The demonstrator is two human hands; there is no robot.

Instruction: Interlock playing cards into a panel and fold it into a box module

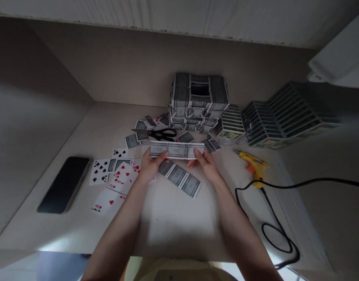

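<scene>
A long strip of joined playing cards (177, 150), patterned backs showing, is held level above the table. My left hand (151, 164) grips its left end, thumb on the front face. At the right end my right hand (205, 162) pinches it the same way. Below and between my hands lies a second card strip (181, 177), slanting down to the right. Black-handled scissors (161, 134) lie just behind the held strip among cut card pieces. Behind them stands a box-like structure (198, 105) built of cards, with a rectangular opening in its top.
A black phone (64, 185) and loose face-up cards (100, 171) lie to the left. On the right rests a yellow glue gun (255, 166) with a looping black cable (284, 230). Stacked card bundles (284, 115) line the back right, near the wall.
</scene>
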